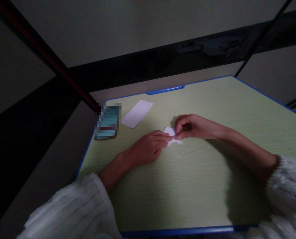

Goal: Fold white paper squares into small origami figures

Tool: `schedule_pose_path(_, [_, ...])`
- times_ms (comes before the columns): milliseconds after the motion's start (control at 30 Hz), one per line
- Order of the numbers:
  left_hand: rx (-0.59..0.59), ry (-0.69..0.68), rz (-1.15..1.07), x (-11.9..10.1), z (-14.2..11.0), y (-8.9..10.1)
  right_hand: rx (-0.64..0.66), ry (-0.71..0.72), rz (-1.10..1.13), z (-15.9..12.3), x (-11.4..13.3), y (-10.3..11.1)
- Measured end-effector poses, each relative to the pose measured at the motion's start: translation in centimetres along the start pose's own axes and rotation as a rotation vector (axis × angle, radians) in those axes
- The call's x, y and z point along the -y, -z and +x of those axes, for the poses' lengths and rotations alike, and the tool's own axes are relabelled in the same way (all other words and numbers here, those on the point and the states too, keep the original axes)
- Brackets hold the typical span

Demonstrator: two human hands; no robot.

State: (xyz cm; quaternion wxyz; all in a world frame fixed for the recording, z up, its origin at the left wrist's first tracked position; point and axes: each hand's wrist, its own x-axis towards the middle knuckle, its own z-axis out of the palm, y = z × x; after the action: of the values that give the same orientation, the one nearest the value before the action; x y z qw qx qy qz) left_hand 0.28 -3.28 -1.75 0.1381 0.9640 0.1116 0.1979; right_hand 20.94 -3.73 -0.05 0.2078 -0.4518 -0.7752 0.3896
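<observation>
A small white folded paper (170,131) with pointed flaps lies on the table between my hands. My left hand (151,146) rests over its left side, the index finger stretched out and pressing the sheet down flat. At the paper's right edge, my right hand (191,126) pinches it between thumb and fingers. The part of the paper under my fingertips is hidden.
A plain white paper strip (138,114) lies slanted toward the back left. Beside it is a phone-like object (108,122), blurred by pixels. The pale wood-grain table (187,186) has a blue rim and a blue handle (165,90) at the far edge.
</observation>
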Motion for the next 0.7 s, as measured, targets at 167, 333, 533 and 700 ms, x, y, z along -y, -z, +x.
schedule_pose_path(167, [0.004, 0.01, -0.001, 0.0, 0.1, 0.0, 0.013, -0.028, -0.046, 0.2, 0.0, 0.1])
schedule_pose_path(333, [-0.011, 0.003, 0.005, 0.0, 0.2, 0.0, -0.009, -0.019, -0.092, -0.1, 0.4, -0.3])
schedule_pose_path(533, [-0.03, -0.014, 0.023, -0.2, 0.5, 0.0, -0.045, 0.022, -0.265, 0.1, 1.0, -1.3])
schedule_pose_path(700, [-0.024, -0.009, 0.005, -0.1, 0.5, 0.0, -0.013, -0.036, -0.237, 0.4, 1.5, -1.2])
